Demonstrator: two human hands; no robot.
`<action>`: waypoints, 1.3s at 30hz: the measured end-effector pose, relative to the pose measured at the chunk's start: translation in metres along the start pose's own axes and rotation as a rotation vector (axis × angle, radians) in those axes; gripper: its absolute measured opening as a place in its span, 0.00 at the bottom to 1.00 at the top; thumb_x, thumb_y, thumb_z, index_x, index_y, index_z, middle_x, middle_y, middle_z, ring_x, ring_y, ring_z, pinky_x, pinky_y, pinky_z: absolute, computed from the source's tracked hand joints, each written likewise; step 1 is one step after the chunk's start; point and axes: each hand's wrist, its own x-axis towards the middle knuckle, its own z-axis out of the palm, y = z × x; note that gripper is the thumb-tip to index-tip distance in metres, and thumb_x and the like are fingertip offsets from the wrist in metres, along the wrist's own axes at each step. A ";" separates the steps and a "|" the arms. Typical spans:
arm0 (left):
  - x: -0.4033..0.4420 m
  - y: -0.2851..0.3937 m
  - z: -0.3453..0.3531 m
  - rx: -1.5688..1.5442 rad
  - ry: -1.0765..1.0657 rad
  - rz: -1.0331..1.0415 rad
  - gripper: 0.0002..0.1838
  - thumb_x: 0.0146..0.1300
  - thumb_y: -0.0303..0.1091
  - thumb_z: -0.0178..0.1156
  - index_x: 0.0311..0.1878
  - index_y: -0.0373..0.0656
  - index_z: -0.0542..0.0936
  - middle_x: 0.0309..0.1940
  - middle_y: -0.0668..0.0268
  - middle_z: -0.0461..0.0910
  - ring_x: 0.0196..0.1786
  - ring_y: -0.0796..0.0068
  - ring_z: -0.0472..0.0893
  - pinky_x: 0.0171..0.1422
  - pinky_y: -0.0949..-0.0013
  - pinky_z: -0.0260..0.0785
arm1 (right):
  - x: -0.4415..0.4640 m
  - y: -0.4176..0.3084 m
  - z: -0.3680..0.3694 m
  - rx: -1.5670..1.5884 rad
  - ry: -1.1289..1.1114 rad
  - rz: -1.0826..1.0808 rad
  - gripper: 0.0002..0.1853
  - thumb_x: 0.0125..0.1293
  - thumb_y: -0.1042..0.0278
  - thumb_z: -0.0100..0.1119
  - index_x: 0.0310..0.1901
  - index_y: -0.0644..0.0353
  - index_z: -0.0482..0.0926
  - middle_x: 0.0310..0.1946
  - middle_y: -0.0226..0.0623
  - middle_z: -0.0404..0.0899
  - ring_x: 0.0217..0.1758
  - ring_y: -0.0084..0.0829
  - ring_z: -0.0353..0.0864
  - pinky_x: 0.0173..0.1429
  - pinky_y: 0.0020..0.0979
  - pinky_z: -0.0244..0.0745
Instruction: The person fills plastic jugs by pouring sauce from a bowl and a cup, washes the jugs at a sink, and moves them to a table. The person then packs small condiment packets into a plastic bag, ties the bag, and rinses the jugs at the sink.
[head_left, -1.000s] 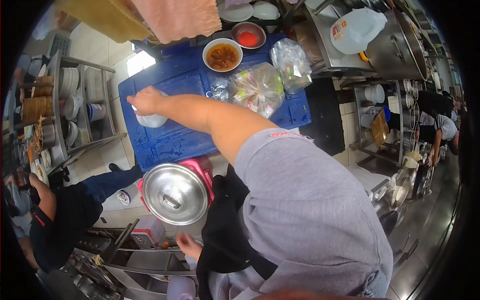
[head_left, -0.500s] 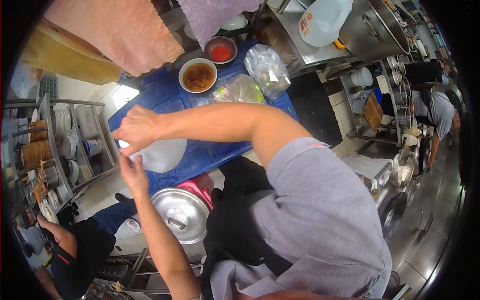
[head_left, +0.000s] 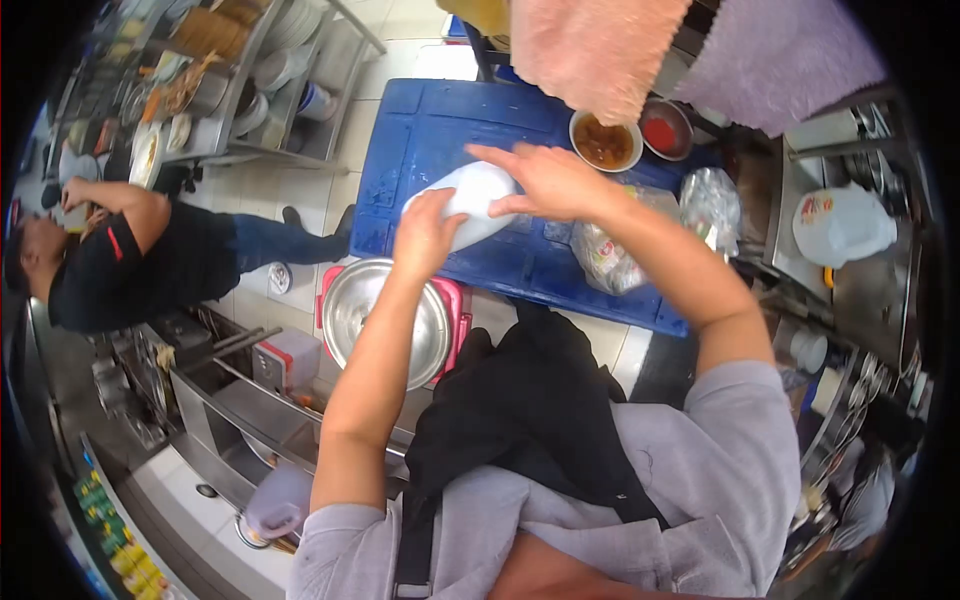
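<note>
A smooth white rounded item (head_left: pixel 484 188), perhaps a bag or container, lies tilted on the blue surface (head_left: pixel 440 110). My left hand (head_left: pixel 428 232) grips its near left side between thumb and fingers. At its right side my right hand (head_left: pixel 548 182) has its fingers apart and holds nothing; the thumb is at the item's edge. Right of that hand are a white bowl of brown food in liquid (head_left: pixel 606 142), a metal bowl with something red (head_left: pixel 666 130) and filled clear plastic bags (head_left: pixel 608 255).
A lidded silver pot (head_left: pixel 388 320) with pink beside it stands below the blue surface. A person in black (head_left: pixel 160 250) is at the left. Cloths (head_left: pixel 598 50) hang above. Shelves with dishes (head_left: pixel 270 100) stand at upper left, a plastic jug (head_left: pixel 845 223) at right.
The view has turned, shifting the blue surface rightward. My left hand has come up from beside the pot to the white item. My right hand has let go, its fingers now spread.
</note>
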 end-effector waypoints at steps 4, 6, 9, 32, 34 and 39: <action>-0.011 -0.004 0.028 -0.012 0.018 -0.095 0.20 0.52 0.29 0.70 0.48 0.38 0.79 0.43 0.50 0.80 0.50 0.46 0.78 0.55 0.54 0.71 | 0.012 -0.001 0.055 -0.089 0.112 0.142 0.22 0.65 0.45 0.59 0.48 0.55 0.75 0.37 0.52 0.81 0.34 0.56 0.83 0.35 0.51 0.78; -0.015 -0.013 0.037 -0.052 0.010 -0.114 0.20 0.51 0.29 0.70 0.48 0.37 0.78 0.43 0.51 0.80 0.49 0.46 0.78 0.55 0.54 0.71 | 0.007 0.002 0.064 -0.112 0.166 0.088 0.19 0.65 0.50 0.60 0.50 0.54 0.76 0.39 0.52 0.80 0.35 0.55 0.83 0.35 0.48 0.79; -0.021 -0.031 0.048 -0.093 0.022 -0.148 0.19 0.51 0.28 0.70 0.46 0.38 0.78 0.43 0.51 0.80 0.49 0.46 0.79 0.54 0.54 0.71 | -0.008 0.003 0.062 -0.130 0.152 -0.122 0.15 0.60 0.70 0.62 0.49 0.52 0.77 0.50 0.49 0.75 0.47 0.50 0.79 0.43 0.44 0.80; -0.127 -0.094 0.005 -0.245 0.314 -0.442 0.35 0.50 0.32 0.72 0.63 0.44 0.72 0.63 0.52 0.70 0.66 0.49 0.69 0.72 0.57 0.62 | -0.022 -0.003 0.193 1.400 0.058 0.403 0.28 0.61 0.82 0.61 0.64 0.59 0.68 0.53 0.39 0.76 0.50 0.34 0.80 0.51 0.32 0.78; -0.191 -0.088 -0.060 -0.173 0.430 -0.567 0.33 0.49 0.32 0.72 0.61 0.43 0.73 0.61 0.52 0.71 0.66 0.49 0.69 0.71 0.57 0.62 | 0.009 -0.033 0.202 1.370 -0.101 0.342 0.27 0.62 0.85 0.59 0.64 0.61 0.68 0.53 0.39 0.76 0.50 0.34 0.80 0.51 0.31 0.78; -0.381 -0.072 -0.188 -0.021 0.972 -0.972 0.25 0.55 0.31 0.69 0.58 0.45 0.77 0.54 0.58 0.77 0.61 0.62 0.75 0.64 0.59 0.69 | 0.079 -0.155 0.230 1.261 -0.458 0.093 0.27 0.61 0.87 0.57 0.63 0.63 0.69 0.53 0.39 0.76 0.48 0.30 0.79 0.49 0.28 0.78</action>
